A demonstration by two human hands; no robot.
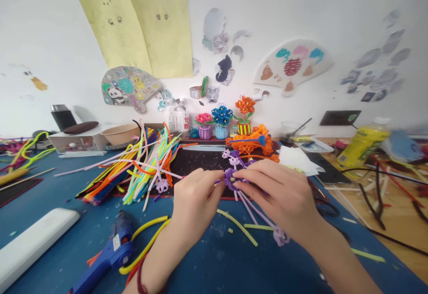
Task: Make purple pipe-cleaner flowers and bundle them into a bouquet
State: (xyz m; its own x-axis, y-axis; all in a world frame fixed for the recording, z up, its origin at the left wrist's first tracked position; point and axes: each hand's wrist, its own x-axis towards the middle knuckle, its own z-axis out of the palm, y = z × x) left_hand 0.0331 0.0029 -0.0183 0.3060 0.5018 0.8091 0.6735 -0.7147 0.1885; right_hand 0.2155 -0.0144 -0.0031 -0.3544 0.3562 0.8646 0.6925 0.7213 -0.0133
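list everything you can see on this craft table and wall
purple pipe-cleaner flower bundle: one, purple, centre, between both hands
loose pipe-cleaner pile: many, mixed colours, left of centre
blue plastic glue gun: one, blue, near left
white flat plastic case: one, white, far left
small pipe-cleaner flower pots: three, pink, blue, orange, by wall
orange pipe-cleaner heap: one, orange, behind bundle
yellow plastic bottle: one, yellow, right
yellow paper sheets: two, yellow, on wall
left hand: one, pinching bundle
right hand: one, pinching bundle
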